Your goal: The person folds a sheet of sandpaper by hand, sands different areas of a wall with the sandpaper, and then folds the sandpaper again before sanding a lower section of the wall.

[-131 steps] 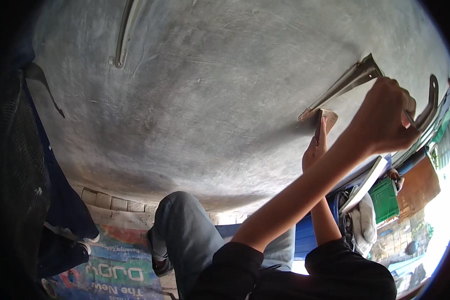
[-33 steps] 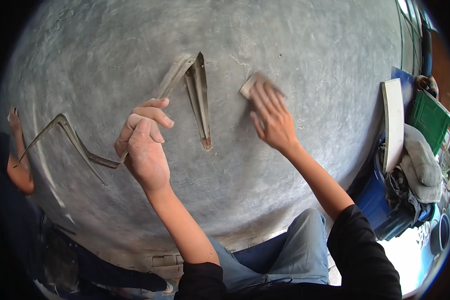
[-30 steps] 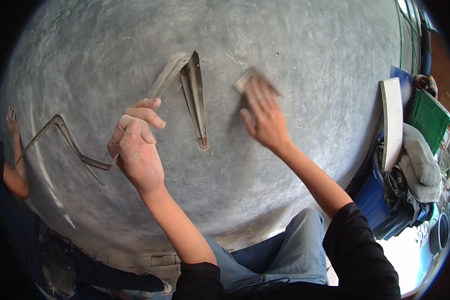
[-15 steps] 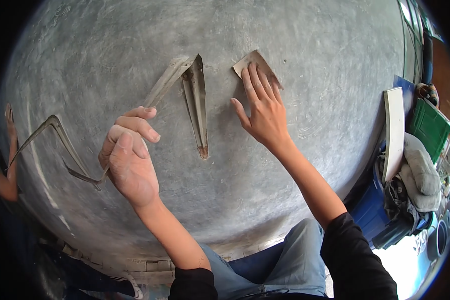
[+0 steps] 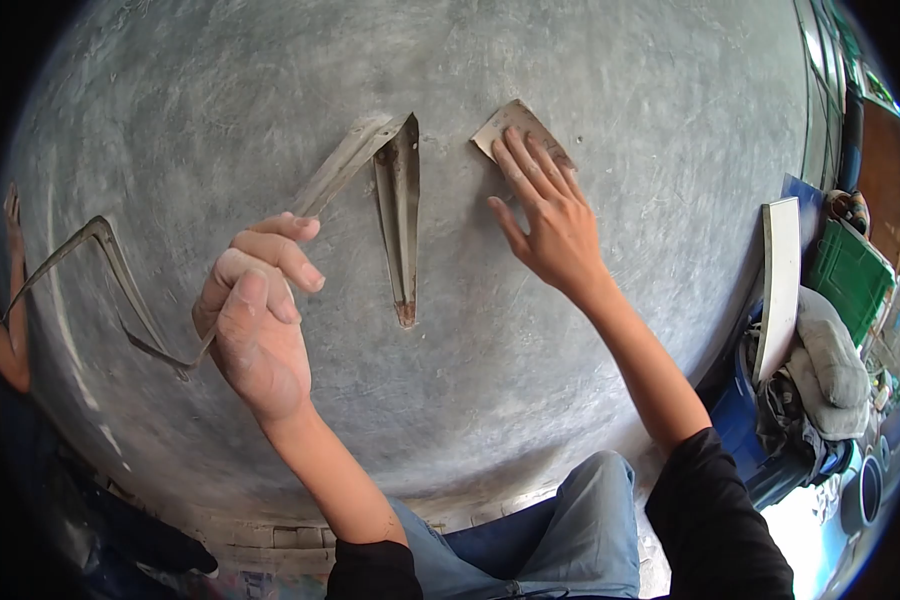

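Observation:
My right hand (image 5: 552, 222) lies with its fingers stretched out on a brownish piece of sandpaper (image 5: 492, 130), pressing it flat to the grey wall (image 5: 530, 390). The sheet's upper edge and corners show beyond the fingertips. My left hand (image 5: 260, 315), dusty and palm toward me, is raised with loosely curled fingers; no object shows in its palm. Behind its fingertips runs an arm of a bent metal bracket (image 5: 397, 230), which stands out from the wall between my hands. Whether the left hand touches the metal is hidden.
Another angled metal piece (image 5: 100, 230) sticks out at the left. Another person's arm (image 5: 15, 300) reaches up at the far left edge. To the right stand a blue bin (image 5: 735, 410) with stuffed cloth, a white panel (image 5: 778, 285) and a green crate (image 5: 850, 270).
My right hand stays on the sandpaper, appearing slightly lower and to the right in view. The camera has shifted a little. My left hand keeps nearly the same pose.

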Tool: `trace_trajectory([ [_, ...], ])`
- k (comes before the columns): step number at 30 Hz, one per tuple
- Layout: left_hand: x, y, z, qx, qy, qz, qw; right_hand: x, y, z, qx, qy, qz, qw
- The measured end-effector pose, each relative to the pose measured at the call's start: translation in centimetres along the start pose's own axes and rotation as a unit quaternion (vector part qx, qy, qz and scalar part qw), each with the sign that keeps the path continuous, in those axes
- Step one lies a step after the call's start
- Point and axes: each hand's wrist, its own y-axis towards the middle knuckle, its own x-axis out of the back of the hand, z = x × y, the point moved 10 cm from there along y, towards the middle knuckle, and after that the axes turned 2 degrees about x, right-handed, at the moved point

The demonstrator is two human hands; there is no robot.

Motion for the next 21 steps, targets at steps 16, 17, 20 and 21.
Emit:
trace_trajectory([
  [16, 1.1, 0.1, 0.4, 0.009, -0.013, -0.007, 1.000, 0.1, 1.1, 0.4, 0.073, -0.035, 0.052, 0.995],
  [17, 1.1, 0.1, 0.5, 0.007, -0.015, 0.000, 1.000, -0.1, 0.5, 0.1, 0.073, -0.051, 0.057, 0.994],
  [20, 1.1, 0.3, 0.2, 0.004, -0.014, 0.007, 1.000, -0.6, -1.3, -0.8, 0.069, -0.074, 0.068, 0.993],
  [21, 1.0, 0.4, 0.2, 0.005, -0.014, 0.011, 1.000, -0.6, -1.6, -1.0, 0.062, -0.083, 0.074, 0.992],
])
